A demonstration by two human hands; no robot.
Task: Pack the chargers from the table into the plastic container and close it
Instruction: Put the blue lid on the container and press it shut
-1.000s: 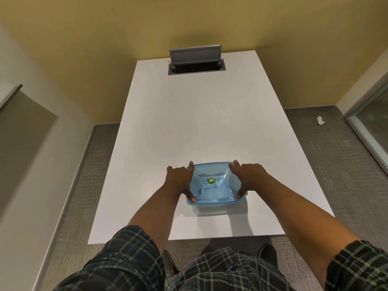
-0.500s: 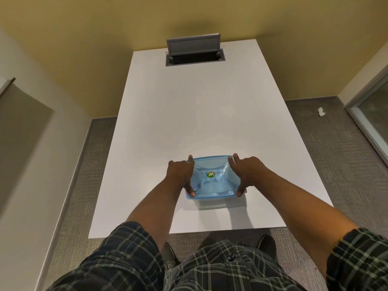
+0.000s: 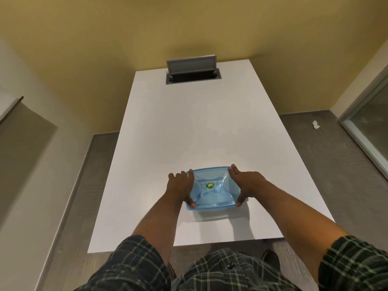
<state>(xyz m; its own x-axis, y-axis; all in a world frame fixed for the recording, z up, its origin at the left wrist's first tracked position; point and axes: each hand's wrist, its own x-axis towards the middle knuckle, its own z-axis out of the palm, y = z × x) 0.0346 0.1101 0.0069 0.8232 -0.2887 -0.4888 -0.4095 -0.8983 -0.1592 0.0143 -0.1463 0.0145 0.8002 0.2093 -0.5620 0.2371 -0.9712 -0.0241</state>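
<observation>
With no chargers visible on the table (image 3: 189,127), closing looks the step in hand: the container (image 3: 211,191) sits at 6 o'clock. The left hand (image 3: 180,185) and right hand (image 3: 246,183) press spread against its 2 ends; next, firm downward pressure on the lid (image 3: 210,177).

Green round sticker (image 3: 210,185) on blue container lid (image 3: 212,193); lettering unreadable

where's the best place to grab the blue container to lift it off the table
Probably by its two short ends, one hand from each side, as the left hand and right hand sit now. The blue container is wide, with a lid rim overhanging those ends.
</observation>
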